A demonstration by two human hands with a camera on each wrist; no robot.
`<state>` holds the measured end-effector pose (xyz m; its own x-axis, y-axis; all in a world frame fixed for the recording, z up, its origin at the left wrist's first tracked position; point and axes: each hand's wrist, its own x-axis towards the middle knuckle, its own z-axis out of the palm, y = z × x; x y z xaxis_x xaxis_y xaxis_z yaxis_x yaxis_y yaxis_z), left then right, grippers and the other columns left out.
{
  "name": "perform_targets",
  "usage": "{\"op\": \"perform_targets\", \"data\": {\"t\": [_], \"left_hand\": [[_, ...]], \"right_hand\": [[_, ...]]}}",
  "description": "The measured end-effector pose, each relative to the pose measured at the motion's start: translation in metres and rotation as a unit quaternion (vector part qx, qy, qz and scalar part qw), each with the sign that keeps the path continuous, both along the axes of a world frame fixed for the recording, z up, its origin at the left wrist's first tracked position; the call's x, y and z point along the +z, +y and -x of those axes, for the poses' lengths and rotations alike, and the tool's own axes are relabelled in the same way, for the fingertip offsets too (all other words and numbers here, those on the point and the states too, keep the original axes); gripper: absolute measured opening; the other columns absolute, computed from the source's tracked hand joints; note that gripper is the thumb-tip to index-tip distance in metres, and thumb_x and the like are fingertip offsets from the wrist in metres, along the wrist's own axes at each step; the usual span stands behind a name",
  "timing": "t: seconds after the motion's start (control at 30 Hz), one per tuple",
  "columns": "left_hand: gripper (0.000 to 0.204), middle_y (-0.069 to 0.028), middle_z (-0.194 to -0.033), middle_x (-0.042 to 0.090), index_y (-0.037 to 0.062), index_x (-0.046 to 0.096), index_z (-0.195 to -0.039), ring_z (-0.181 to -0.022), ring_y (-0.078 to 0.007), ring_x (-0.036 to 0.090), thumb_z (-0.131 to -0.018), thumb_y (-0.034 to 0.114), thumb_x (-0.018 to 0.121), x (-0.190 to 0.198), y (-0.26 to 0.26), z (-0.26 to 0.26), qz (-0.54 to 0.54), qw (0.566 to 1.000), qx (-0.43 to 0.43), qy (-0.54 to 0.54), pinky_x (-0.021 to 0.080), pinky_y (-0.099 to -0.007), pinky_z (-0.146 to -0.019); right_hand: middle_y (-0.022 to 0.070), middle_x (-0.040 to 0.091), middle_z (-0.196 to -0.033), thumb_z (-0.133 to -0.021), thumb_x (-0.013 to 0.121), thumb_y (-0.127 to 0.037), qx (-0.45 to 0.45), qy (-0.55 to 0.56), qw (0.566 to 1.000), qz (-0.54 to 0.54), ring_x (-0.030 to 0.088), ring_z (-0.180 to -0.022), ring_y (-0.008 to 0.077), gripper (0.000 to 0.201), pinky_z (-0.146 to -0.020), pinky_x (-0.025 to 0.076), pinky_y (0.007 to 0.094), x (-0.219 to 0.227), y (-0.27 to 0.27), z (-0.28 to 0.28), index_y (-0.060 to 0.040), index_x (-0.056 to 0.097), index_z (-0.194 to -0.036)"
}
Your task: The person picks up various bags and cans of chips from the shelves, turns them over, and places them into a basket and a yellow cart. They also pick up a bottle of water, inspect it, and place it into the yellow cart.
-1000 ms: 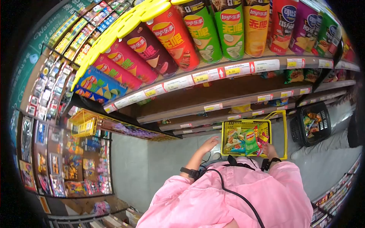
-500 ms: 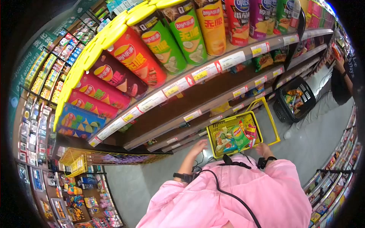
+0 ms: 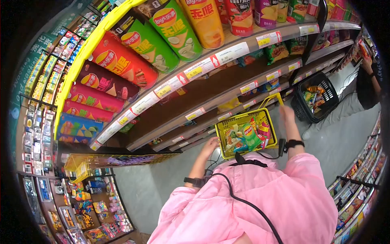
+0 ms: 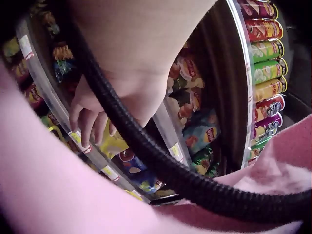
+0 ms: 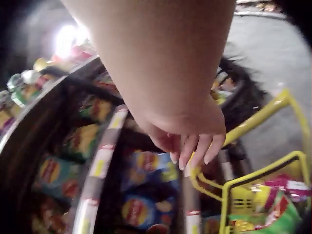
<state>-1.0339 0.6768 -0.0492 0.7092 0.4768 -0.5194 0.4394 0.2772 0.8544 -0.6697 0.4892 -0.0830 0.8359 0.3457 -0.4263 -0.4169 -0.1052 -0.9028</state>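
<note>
A yellow shopping basket (image 3: 219, 140) with snack packs in it stands in front of the person in the head view. Inside lies a green Lay's bag (image 3: 250, 136), with a red and pink pack (image 3: 264, 129) to its right. My right hand (image 3: 287, 115) is at the basket's raised yellow handle (image 3: 277, 97). In the right wrist view its fingers (image 5: 202, 148) hang down loosely, overlapping the handle (image 5: 258, 114). My left hand (image 3: 209, 147) hovers by the basket's left side, holding nothing. The left wrist view shows its relaxed fingers (image 4: 87, 122) pointing down.
Chip canisters (image 3: 122, 59) line the upper shelf, with bagged chips (image 3: 277, 51) on lower shelves. A black basket (image 3: 310, 97) of snacks stands on the floor at right, beside another person (image 3: 363, 87). A yellow wire rack (image 3: 81, 166) juts out at left.
My right hand has left the packs in the basket and moved up and forward to the handle. My left hand stays by the basket's left side. The head view has turned and shifted.
</note>
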Motion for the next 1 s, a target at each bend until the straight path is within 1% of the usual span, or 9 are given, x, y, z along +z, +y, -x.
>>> {"op": "perform_targets", "data": {"t": [0.07, 0.1, 0.17, 0.2, 0.37, 0.5, 0.63, 0.87, 1.0], "left_hand": [[0.034, -0.0112, -0.097, 0.053, 0.0008, 0.042, -0.108, -0.082, -0.0171, 0.052, -0.078, 0.019, 0.041, 0.003, -0.008, 0.003, -0.012, 0.999, 0.034, -0.01, 0.04, -0.0268, -0.074], [0.034, -0.0113, -0.097, 0.053, 0.0011, 0.042, -0.108, -0.082, -0.0171, 0.052, -0.079, 0.018, 0.041, 0.003, -0.01, 0.006, -0.015, 0.999, 0.039, 0.0, 0.04, -0.0266, -0.073], [0.034, -0.0115, -0.097, 0.053, 0.0016, 0.042, -0.108, -0.082, -0.0172, 0.053, -0.079, 0.018, 0.04, 0.002, -0.014, 0.015, -0.02, 0.998, 0.053, 0.018, 0.04, -0.0261, -0.072], [0.034, -0.0114, -0.097, 0.053, 0.0018, 0.042, -0.108, -0.081, -0.0172, 0.053, -0.079, 0.018, 0.04, 0.001, -0.017, 0.018, -0.019, 0.998, 0.064, 0.02, 0.04, -0.0257, -0.071], [0.033, -0.0095, -0.094, 0.054, 0.0021, 0.043, -0.107, -0.079, -0.0157, 0.052, -0.078, 0.017, 0.041, -0.001, -0.026, 0.032, -0.047, 0.993, 0.1, 0.037, 0.04, -0.0237, -0.066], [0.036, -0.0035, -0.098, 0.05, 0.0087, 0.042, -0.111, -0.084, -0.0143, 0.05, -0.079, 0.025, 0.043, -0.016, -0.025, 0.053, -0.072, 0.99, 0.103, 0.069, 0.037, -0.0267, -0.071], [0.035, -0.0051, -0.088, 0.052, 0.0041, 0.044, -0.108, -0.079, -0.0139, 0.049, -0.076, 0.018, 0.044, -0.017, -0.026, 0.062, -0.095, 0.985, 0.133, 0.058, 0.039, -0.0255, -0.07], [0.035, -0.0103, -0.085, 0.053, 0.0062, 0.047, -0.106, -0.075, -0.0149, 0.049, -0.073, 0.02, 0.049, -0.02, -0.019, 0.072, -0.181, 0.973, 0.092, 0.107, 0.039, -0.0258, -0.067], [0.034, -0.0132, -0.085, 0.053, 0.0069, 0.048, -0.104, -0.07, -0.0143, 0.049, -0.073, 0.022, 0.05, 0.009, -0.013, 0.057, -0.21, 0.966, 0.073, 0.135, 0.04, -0.0264, -0.063]], "right_hand": [[0.001, 0.054, -0.063, -0.072, 0.055, -0.017, -0.02, -0.13, 0.984, -0.12, 0.047, -0.055, 0.0091, 0.015, -0.052, 0.037, 0.0203, -0.041, 0.049, -0.069, -0.0023, 0.06, -0.075], [0.0013, 0.054, -0.063, -0.073, 0.055, -0.017, -0.027, -0.235, 0.971, -0.04, 0.047, -0.055, 0.0084, 0.018, -0.052, 0.037, 0.0202, 0.025, 0.066, -0.062, -0.0006, 0.061, -0.077], [0.0053, 0.056, -0.061, -0.077, 0.05, -0.029, -0.003, -0.326, 0.943, 0.058, 0.055, -0.06, 0.0128, 0.033, -0.057, 0.041, 0.025, 0.045, 0.097, -0.093, 0.0022, 0.057, -0.07], [0.0058, 0.057, -0.059, -0.079, 0.047, -0.028, 0.0, -0.26, 0.964, 0.045, 0.056, -0.052, 0.0156, 0.032, -0.05, 0.043, 0.0285, 0.108, 0.104, -0.065, 0.0013, 0.057, -0.072], [0.0106, 0.057, -0.058, -0.078, 0.045, -0.018, 0.089, -0.195, 0.96, 0.181, 0.054, -0.042, 0.0198, 0.025, -0.039, 0.043, 0.0295, 0.106, 0.142, -0.103, 0.0042, 0.054, -0.071], [0.017, 0.056, -0.059, -0.077, 0.041, -0.005, 0.086, -0.105, 0.981, 0.136, 0.055, -0.043, 0.0219, 0.017, -0.036, 0.044, 0.0297, 0.107, 0.155, -0.113, 0.0077, 0.051, -0.071], [0.0187, 0.053, -0.058, -0.074, 0.038, 0.001, -0.041, 0.047, 0.997, 0.041, 0.054, -0.043, 0.0263, 0.012, -0.034, 0.042, 0.0313, 0.08, 0.173, -0.139, 0.0065, 0.047, -0.068], [0.0103, 0.054, -0.06, -0.073, 0.044, -0.002, 0.021, -0.362, 0.929, 0.08, 0.057, -0.057, 0.0206, 0.009, -0.049, 0.045, 0.0262, 0.054, 0.166, -0.139, 0.0041, 0.049, -0.067], [0.0147, 0.044, -0.056, -0.071, 0.057, -0.016, 0.042, -0.505, 0.852, 0.129, 0.04, -0.051, 0.0257, 0.024, -0.05, 0.034, 0.0307, 0.14, 0.107, -0.042, 0.0043, 0.047, -0.064]]}}
